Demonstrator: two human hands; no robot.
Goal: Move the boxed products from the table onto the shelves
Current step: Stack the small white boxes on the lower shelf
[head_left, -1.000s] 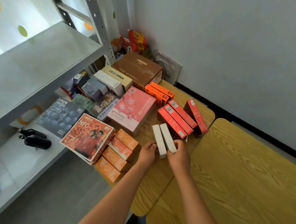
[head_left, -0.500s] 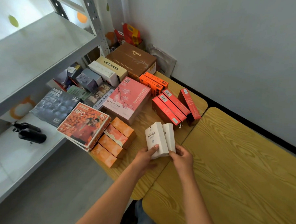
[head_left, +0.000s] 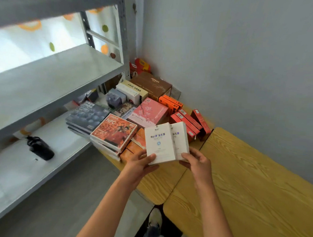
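You've got both white boxes up off the desk at centre frame, left hand and right hand each with a grip pinching a lower corner. Only corners are held, so the pair could split or slip as you swing toward the shelf at upper left.

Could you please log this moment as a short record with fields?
left hand: left hand grips the near white box
right hand: right hand grips the second white box
boxes: side by side, lifted off the table
target: grey shelf, bare where visible
lower shelf: black bottle lying down
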